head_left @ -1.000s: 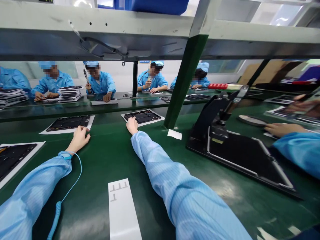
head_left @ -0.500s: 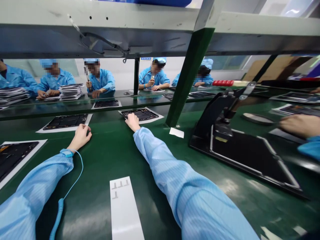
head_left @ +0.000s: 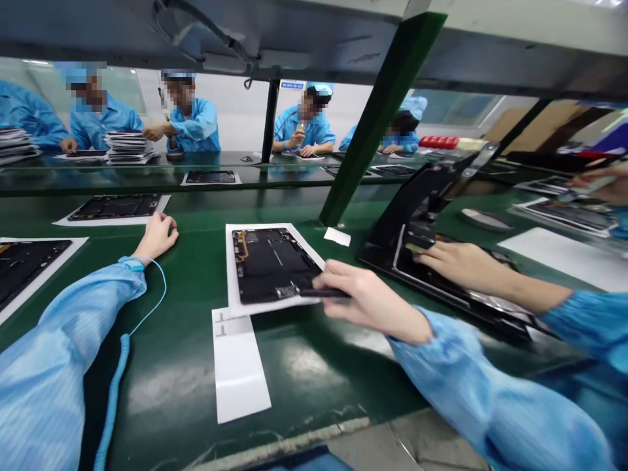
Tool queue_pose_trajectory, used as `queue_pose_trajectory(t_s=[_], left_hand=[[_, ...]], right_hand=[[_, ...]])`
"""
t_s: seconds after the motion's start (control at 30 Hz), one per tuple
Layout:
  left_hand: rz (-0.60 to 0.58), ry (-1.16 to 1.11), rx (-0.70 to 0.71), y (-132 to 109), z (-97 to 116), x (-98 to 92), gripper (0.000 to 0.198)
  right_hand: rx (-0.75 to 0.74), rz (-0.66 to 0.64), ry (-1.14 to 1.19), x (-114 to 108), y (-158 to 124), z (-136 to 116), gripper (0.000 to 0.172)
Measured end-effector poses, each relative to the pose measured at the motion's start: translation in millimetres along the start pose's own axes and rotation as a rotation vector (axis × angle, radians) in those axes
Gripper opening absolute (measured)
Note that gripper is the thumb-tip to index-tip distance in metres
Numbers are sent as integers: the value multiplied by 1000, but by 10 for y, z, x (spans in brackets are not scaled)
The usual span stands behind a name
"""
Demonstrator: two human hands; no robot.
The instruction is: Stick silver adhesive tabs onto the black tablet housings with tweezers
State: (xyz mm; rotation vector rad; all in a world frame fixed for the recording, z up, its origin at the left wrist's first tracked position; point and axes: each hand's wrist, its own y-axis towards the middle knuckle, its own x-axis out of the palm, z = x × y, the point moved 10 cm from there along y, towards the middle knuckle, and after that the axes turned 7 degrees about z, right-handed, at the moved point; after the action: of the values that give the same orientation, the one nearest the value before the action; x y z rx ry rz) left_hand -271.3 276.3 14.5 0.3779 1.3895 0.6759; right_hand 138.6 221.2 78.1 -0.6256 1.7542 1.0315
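Observation:
A black opened tablet panel (head_left: pixel 269 261) lies on a white sheet (head_left: pixel 233 288) on the green belt (head_left: pixel 196 314) in front of me. My right hand (head_left: pixel 366 301) pinches the panel's near right corner, fingers closed on its edge. Off to the left, my left hand (head_left: pixel 156 237) rests on the belt with its fingers curled and nothing visible in them. It lies just beside the corner of another panel on a white sheet (head_left: pixel 115 208). A blue coiled wrist-strap cord (head_left: pixel 115 373) runs from my left wrist.
A white label strip (head_left: pixel 238 366) lies near the belt's front edge. A black press fixture (head_left: pixel 417 209) stands to the right with a co-worker's hand (head_left: pixel 456 263) on it. A green post (head_left: pixel 375 124) rises behind. Another panel (head_left: pixel 24 261) lies far left. Several workers sit opposite.
My right hand has drawn the far panel and its sheet toward me, onto the top of the label strip. The co-worker's hand moved onto the fixture. My left hand stayed put.

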Motion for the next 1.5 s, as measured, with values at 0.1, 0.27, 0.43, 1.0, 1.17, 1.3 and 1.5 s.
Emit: queue_pose_trajectory(t_s=[0.1, 0.27, 0.43, 1.0, 1.17, 1.3, 1.5], left_hand=[[-20, -50, 28, -40, 152, -38, 30], [-66, -216, 113, -149, 607, -147, 26], [-219, -443, 277, -504, 1338, -395, 30], [-600, -554, 531, -1556, 2137, -666, 41], [-553, -456, 527, -1550, 2127, -665, 49], [-524, -371, 551, -1601, 2160, -614, 53], [-506, -300, 569, -1701, 2173, -545, 68]], right_hand=[[1, 83, 50, -97, -502, -69, 17], [119, 151, 31, -143, -967, 50, 19], [218, 191, 75, -45, -1107, 192, 16], [366, 46, 864, 194, 222, -197, 57], [206, -204, 1160, 804, 617, -679, 34], [231, -174, 1204, 1095, 632, -661, 39], [300, -60, 1101, 1161, 570, -532, 30]])
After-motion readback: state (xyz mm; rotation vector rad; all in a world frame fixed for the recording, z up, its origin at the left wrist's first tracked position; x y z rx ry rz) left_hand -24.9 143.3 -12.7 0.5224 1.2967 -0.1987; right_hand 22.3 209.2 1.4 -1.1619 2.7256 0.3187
